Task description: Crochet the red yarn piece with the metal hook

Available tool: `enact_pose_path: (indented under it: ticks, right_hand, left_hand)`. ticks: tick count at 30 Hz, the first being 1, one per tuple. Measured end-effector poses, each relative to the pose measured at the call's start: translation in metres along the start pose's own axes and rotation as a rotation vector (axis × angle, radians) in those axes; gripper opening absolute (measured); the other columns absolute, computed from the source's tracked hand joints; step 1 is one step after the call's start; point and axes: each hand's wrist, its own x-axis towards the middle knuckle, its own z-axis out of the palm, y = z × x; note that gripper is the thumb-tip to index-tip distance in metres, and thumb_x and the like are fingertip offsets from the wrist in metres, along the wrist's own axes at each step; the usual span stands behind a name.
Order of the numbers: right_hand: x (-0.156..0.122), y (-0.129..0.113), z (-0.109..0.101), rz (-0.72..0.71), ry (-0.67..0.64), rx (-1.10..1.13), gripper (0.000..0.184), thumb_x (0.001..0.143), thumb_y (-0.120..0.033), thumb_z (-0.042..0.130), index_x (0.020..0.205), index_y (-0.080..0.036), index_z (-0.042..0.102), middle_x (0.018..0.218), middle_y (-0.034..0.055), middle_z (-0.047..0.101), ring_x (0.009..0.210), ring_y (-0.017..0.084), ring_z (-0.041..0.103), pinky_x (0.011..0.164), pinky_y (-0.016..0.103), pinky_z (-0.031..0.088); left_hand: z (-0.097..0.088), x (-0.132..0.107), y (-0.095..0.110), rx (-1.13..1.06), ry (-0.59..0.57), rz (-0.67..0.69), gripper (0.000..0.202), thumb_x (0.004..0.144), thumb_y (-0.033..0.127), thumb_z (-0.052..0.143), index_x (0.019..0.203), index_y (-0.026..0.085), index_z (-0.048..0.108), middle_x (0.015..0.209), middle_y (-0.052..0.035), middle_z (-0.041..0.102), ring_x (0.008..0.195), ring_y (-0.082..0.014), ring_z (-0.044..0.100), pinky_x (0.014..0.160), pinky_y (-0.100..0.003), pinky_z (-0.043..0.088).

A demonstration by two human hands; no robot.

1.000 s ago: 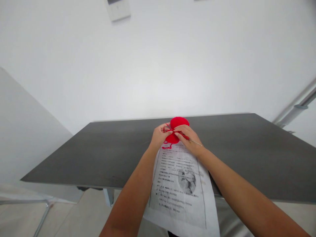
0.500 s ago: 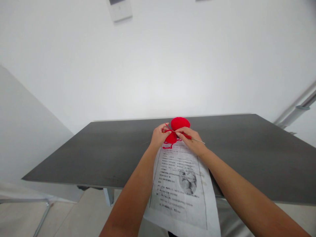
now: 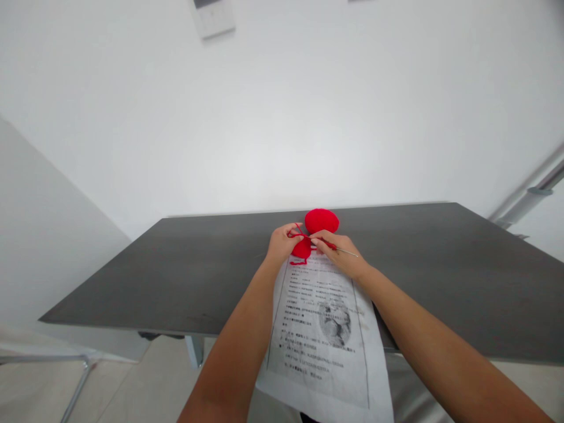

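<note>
My left hand (image 3: 281,244) pinches a small red crocheted piece (image 3: 302,249), with a strand of red yarn running over its fingers. My right hand (image 3: 341,254) grips a thin metal crochet hook (image 3: 346,252) with its tip at the red piece. A ball of red yarn (image 3: 322,220) sits on the dark table (image 3: 176,270) just beyond both hands. Under my wrists lies a printed sheet of paper (image 3: 324,329) with text and a grey picture, hanging over the table's near edge.
A white wall rises right behind the table, with a white panel (image 3: 213,17) mounted high up. A metal rail (image 3: 533,188) slants at the right. A metal chair frame (image 3: 66,370) stands on the floor at lower left.
My right hand has worked the hook a little, drawing it out to the right and then back toward the red piece. Both hands stay in the same place.
</note>
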Motion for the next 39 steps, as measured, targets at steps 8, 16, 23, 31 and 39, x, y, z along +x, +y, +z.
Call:
enact_pose_path:
  ticks: [8, 16, 23, 31, 39]
  right_hand:
    - [0.003, -0.011, -0.005, 0.158, 0.093, 0.221, 0.035, 0.089, -0.044, 0.048, 0.072, -0.018, 0.065, 0.052, -0.0003, 0.059, 0.051, 0.013, 0.052, 0.055, 0.025, 0.043]
    - [0.003, -0.011, -0.009, 0.187, 0.128, 0.322, 0.045, 0.085, -0.055, 0.051, 0.077, -0.016, 0.07, 0.048, 0.0005, 0.058, 0.045, 0.012, 0.048, 0.05, 0.026, 0.042]
    - [0.004, -0.009, -0.012, 0.233, 0.121, 0.421, 0.045, 0.082, -0.057, 0.054, 0.077, -0.014, 0.07, 0.046, 0.0006, 0.059, 0.044, 0.012, 0.048, 0.049, 0.026, 0.041]
    - [0.006, -0.005, -0.009, 0.352, 0.152, 0.704, 0.048, 0.078, -0.06, 0.056, 0.074, -0.014, 0.068, 0.043, 0.001, 0.058, 0.04, 0.011, 0.046, 0.045, 0.024, 0.037]
    - [0.008, -0.014, -0.008, 0.383, 0.088, 0.784, 0.051, 0.079, -0.064, 0.052, 0.07, -0.016, 0.066, 0.042, 0.0005, 0.056, 0.038, 0.01, 0.046, 0.042, 0.023, 0.034]
  left_hand:
    - [-0.004, 0.001, -0.002, -0.165, -0.135, -0.043, 0.034, 0.061, 0.013, 0.067, 0.095, 0.013, 0.069, 0.059, 0.0031, 0.06, 0.054, -0.0091, 0.053, 0.055, -0.021, 0.043]
    - [-0.009, -0.001, 0.002, -0.25, -0.201, -0.085, 0.033, 0.06, 0.015, 0.07, 0.093, 0.012, 0.071, 0.063, -0.0001, 0.064, 0.055, -0.0106, 0.056, 0.056, -0.022, 0.044]
    - [-0.013, -0.005, 0.003, -0.23, -0.202, -0.107, 0.029, 0.058, 0.015, 0.072, 0.087, 0.013, 0.072, 0.065, -0.0014, 0.067, 0.058, -0.0111, 0.057, 0.058, -0.023, 0.045]
    - [-0.013, -0.01, 0.009, -0.354, -0.24, -0.229, 0.036, 0.057, 0.02, 0.075, 0.093, 0.013, 0.071, 0.067, -0.0027, 0.067, 0.057, -0.0103, 0.057, 0.054, -0.021, 0.043]
    - [-0.01, -0.012, 0.013, -0.504, -0.33, -0.251, 0.047, 0.05, 0.026, 0.083, 0.094, 0.012, 0.07, 0.075, -0.0055, 0.07, 0.062, -0.0126, 0.061, 0.063, -0.026, 0.047]
